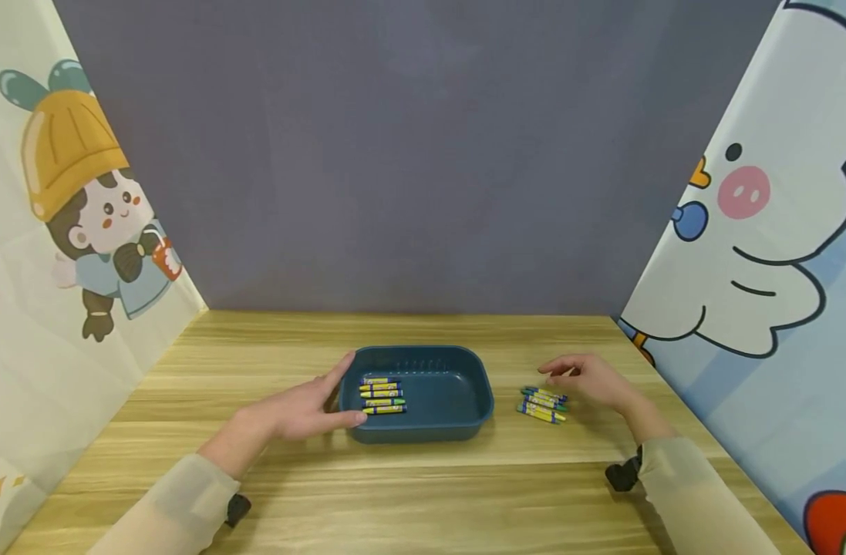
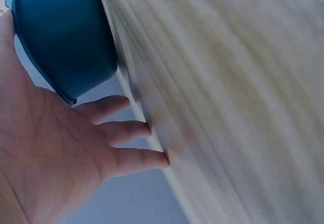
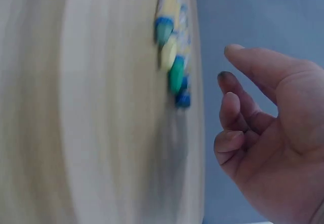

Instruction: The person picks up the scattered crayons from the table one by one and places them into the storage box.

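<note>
A dark teal plastic tray (image 1: 429, 434) stands on the table, with several yellow-wrapped crayons (image 1: 382, 410) lying side by side in its left part. My left hand (image 1: 294, 412) rests at the tray's left end, thumb and index finger spread along the rim. In the left wrist view its other fingers (image 2: 134, 132) are straight beneath the tray's edge. More crayons (image 1: 542, 414) lie in a loose bunch on the table right of the tray. Just beyond and above that bunch hovers my right hand (image 1: 589, 379), its fingers loosely bent and holding nothing. The right wrist view shows the crayons' tips, one green (image 3: 176, 74).
The wooden table (image 1: 423, 501) runs back to a grey upright panel (image 1: 416, 154). Printed cartoon panels close off the left (image 1: 20, 370) and right (image 1: 797, 401) sides. A dark wrist strap (image 1: 624, 472) sits on my right wrist.
</note>
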The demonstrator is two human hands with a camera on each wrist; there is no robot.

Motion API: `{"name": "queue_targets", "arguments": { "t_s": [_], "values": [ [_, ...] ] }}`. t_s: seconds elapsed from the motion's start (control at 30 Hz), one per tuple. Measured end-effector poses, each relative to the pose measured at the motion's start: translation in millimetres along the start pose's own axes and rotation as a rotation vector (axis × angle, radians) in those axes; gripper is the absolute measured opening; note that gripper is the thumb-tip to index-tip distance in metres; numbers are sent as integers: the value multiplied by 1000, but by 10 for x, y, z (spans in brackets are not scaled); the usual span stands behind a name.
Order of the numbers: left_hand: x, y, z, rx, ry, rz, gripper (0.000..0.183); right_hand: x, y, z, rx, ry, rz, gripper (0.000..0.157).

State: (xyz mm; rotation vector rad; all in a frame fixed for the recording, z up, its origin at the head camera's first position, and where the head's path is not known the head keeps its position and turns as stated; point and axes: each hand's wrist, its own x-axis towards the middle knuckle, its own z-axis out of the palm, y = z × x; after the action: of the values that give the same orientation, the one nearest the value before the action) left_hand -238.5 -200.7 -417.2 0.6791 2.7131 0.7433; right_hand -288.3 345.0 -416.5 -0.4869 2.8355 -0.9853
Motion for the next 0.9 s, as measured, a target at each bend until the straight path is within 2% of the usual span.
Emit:
{"name": "queue_targets", "arguments": {
  "t_s": [0.2, 0.33, 0.57, 0.73, 0.9],
  "values": [
    [1, 1, -5, -4, 0, 6, 117, -57, 199, -21, -11, -44, 21, 31],
    [-4, 4, -6, -7, -3, -2, 117, -59, 230, -13, 15, -53, 30, 31],
    [-9, 12, -2, -4, 0, 1, 116, -46, 244, 24, 23, -65, -3, 30],
    [-12, 22, -2, -5, 0, -5, 116, -51, 272, 23, 3, -46, 22, 28],
    [-11, 29, 2, -7, -13, -32, 117, -69, 343, -1, -66, -7, 50, 28]
  ]
}}
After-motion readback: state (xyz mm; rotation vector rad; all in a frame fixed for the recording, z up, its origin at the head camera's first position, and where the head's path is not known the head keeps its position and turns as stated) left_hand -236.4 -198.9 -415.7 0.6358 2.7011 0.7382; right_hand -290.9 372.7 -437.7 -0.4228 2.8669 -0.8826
